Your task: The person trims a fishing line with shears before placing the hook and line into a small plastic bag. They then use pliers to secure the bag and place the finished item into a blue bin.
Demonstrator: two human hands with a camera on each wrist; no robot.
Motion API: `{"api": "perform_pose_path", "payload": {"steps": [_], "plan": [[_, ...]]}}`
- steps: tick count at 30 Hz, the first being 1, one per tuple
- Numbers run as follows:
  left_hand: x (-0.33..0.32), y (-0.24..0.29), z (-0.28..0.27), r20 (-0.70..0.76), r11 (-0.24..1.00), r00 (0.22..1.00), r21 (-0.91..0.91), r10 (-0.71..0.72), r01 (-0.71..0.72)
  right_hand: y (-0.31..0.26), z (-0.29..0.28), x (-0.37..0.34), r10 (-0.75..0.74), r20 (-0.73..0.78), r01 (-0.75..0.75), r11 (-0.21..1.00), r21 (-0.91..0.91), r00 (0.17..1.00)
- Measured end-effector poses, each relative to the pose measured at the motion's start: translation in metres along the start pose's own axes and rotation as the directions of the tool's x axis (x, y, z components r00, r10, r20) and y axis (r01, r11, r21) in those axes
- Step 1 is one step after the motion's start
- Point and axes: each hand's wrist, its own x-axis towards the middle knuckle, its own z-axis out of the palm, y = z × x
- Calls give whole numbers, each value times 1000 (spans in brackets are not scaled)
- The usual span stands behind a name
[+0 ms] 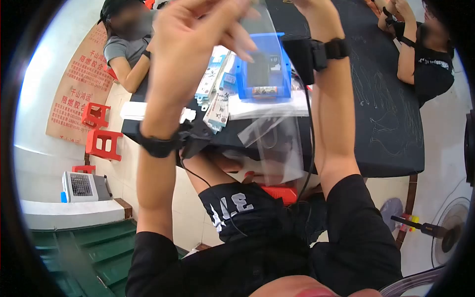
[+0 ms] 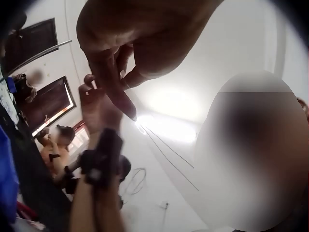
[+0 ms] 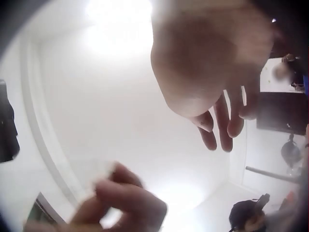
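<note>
Both hands are raised high in front of the head, at the top edge of the head view. My left hand (image 1: 190, 47) has its thumb and index finger brought together. In the left wrist view the left hand (image 2: 140, 43) is at the top, and a thin dark thread (image 2: 166, 157) trails down from its index fingertip. My right hand (image 3: 212, 67) appears in the right wrist view with its fingers loosely extended; the left hand (image 3: 130, 203) is below it. Most of the right hand (image 1: 316, 6) is cut off in the head view.
Below the hands a black-covered table (image 1: 341, 133) carries a blue bin (image 1: 241, 86), printed packets (image 1: 217, 111) and white sheets (image 1: 292, 106). Loose threads (image 1: 391, 114) lie on its right side. Clear plastic (image 1: 279, 143) overlaps the front edge. Two other people sit across at either side.
</note>
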Motion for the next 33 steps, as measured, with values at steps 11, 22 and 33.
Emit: {"api": "perform_pose_path", "payload": {"steps": [11,22,33], "plan": [[-3,-69,33,-113,994,993,-110,15,-28,-65,-19,-107,486,315,-503,864,-29,815],[-95,-47,41,66,899,998,436,8,-36,117,-109,-152,485,-184,-441,493,-750,855],[-143,-48,18,109,875,994,483,-28,-28,162,-102,-162,650,-244,-629,461,-626,719]]}}
